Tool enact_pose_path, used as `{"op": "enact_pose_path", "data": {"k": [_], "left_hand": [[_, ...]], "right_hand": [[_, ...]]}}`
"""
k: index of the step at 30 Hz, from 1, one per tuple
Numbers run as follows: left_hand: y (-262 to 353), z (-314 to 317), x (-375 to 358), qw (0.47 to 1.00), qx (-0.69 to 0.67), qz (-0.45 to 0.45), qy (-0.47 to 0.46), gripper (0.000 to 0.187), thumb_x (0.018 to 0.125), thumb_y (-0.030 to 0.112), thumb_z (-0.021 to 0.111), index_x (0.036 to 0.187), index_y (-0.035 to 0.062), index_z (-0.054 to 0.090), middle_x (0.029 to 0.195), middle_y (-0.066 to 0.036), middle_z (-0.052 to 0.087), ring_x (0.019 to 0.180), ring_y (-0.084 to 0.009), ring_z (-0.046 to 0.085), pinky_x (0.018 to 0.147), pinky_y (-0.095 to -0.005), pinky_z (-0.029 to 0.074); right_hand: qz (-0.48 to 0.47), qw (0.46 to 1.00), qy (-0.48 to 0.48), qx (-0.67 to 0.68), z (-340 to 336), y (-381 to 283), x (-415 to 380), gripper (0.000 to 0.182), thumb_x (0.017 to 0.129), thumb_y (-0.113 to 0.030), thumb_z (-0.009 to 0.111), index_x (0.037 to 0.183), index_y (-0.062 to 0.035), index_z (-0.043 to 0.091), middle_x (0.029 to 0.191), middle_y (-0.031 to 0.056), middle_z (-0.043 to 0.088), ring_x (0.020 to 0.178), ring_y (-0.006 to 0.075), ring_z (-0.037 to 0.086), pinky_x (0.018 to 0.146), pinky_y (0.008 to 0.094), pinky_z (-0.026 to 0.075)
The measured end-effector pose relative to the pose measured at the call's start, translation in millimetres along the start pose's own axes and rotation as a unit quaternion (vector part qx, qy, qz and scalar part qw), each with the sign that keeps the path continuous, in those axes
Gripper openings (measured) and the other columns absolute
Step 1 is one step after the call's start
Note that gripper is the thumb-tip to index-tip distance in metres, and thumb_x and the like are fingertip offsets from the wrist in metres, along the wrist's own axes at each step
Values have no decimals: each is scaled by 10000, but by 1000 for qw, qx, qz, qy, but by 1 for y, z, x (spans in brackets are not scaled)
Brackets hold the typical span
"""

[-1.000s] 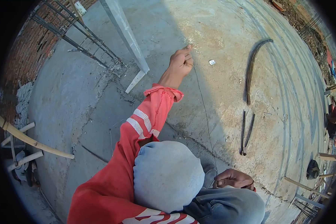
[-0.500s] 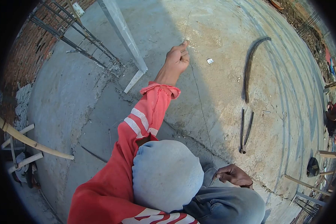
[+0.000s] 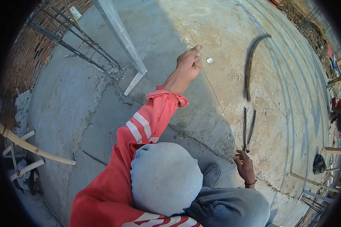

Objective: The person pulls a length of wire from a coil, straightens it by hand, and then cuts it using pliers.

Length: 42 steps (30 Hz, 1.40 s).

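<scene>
One wire (image 3: 217, 99) pinched in left hand (image 3: 189, 63); right hand (image 3: 245, 166) half-curled, hold unclear; white scrap (image 3: 210, 60) illegibly marked.

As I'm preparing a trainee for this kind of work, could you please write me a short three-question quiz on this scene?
1. Multiple choice: which of these is nearest the right hand?
A) the metal post
B) the pincers
C) the brick wall

2. True or false: the left hand lies flat with its fingers spread.

3. Fill in the missing word, "sun" or "shade": the curved bundle lies in the ____.

Key:
1. B; the pincers lie right by its fingertips, though whether they touch is hard to tell.
2. False; its fingers are curled, with the thin wire at the fingertips.
3. Sun.
</scene>
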<state>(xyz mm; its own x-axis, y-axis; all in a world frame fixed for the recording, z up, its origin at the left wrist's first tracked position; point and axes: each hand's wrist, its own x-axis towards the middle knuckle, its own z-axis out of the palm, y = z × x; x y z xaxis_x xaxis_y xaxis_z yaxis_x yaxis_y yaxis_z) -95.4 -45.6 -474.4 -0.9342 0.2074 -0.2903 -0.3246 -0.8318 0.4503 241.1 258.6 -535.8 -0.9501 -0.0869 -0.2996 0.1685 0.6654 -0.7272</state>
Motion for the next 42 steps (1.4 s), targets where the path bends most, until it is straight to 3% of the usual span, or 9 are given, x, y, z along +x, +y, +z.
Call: {"op": "enact_pose_path", "data": {"k": [2, 6, 9, 14, 18, 21, 24, 28, 42], "left_hand": [[-6, 2, 3, 1000, 4, -1, 6, 263, 904, 100, 631, 1121, -8, 530, 617, 88, 221, 476, -24, 189, 416, -187, 167], [-16, 4, 9, 999, -17, -30, -16, 240, 911, 114, 623, 1111, 16, 534, 622, 82, 234, 486, -30, 206, 419, -188, 174], [-3, 8, 7, 999, -26, -27, -3, 225, 916, 130, 620, 1104, 35, 541, 623, 80, 234, 493, -36, 219, 421, -189, 178], [32, 6, -2, 999, 2, 14, 37, 223, 914, 169, 629, 1100, 64, 566, 626, 75, 243, 506, -40, 231, 426, -195, 184], [48, 0, -1, 996, 45, 40, 67, 268, 901, 217, 652, 1128, 96, 577, 623, 79, 246, 513, -39, 235, 434, -197, 183], [43, -2, 2, 996, 59, 41, 58, 302, 897, 231, 657, 1157, 105, 566, 621, 85, 242, 511, -39, 233, 437, -195, 180], [41, -5, 7, 997, 50, 44, 46, 312, 900, 229, 654, 1170, 109, 556, 619, 89, 241, 509, -36, 230, 437, -194, 177], [46, -16, 7, 996, 37, 50, 57, 285, 908, 214, 642, 1155, 102, 556, 615, 92, 250, 505, -31, 229, 434, -191, 174], [43, -6, 5, 998, 53, 37, 22, 252, 916, 222, 631, 1123, 98, 559, 625, 91, 298, 509, -34, 249, 435, -191, 196]], "right_hand": [[-120, 960, 212, -137, 5, -39, 13, 328, 898, -203, 617, 1107, 48, 584, 782, 154, 661, 740, 321, 665, 719, 387, 534], [-151, 963, 220, -45, 25, -74, 33, 311, 910, -206, 614, 1098, 41, 592, 777, 126, 655, 698, 245, 654, 668, 331, 524], [61, 958, 117, 255, 23, -100, 33, 245, 947, -170, 569, 1097, 16, 623, 659, 31, 561, 586, 75, 493, 542, 216, 396], [-27, 967, 199, 157, 6, -113, 17, 229, 956, -189, 561, 1028, 0, 668, 616, 2, 512, 553, 68, 423, 502, 225, 319], [77, 956, 219, 179, -10, -84, -8, 226, 952, -165, 558, 987, 23, 679, 642, 5, 538, 593, 77, 425, 544, 227, 345], [83, 985, 92, 117, 8, -76, -22, 199, 940, -106, 551, 962, 56, 664, 742, 30, 618, 642, 92, 473, 604, 237, 393], [126, 956, -54, 258, 18, -79, -35, 240, 948, -196, 559, 931, 16, 670, 583, -24, 467, 546, 53, 372, 523, 217, 304], [109, 919, 29, 377, 10, -55, -46, 290, 958, -277, 546, 926, -13, 661, 523, -69, 356, 487, 32, 288, 466, 214, 228], [170, 920, -74, 345, 46, -34, -41, 291, 975, -289, 504, 936, -25, 620, 537, -59, 364, 462, 38, 279, 441, 220, 217]]}}
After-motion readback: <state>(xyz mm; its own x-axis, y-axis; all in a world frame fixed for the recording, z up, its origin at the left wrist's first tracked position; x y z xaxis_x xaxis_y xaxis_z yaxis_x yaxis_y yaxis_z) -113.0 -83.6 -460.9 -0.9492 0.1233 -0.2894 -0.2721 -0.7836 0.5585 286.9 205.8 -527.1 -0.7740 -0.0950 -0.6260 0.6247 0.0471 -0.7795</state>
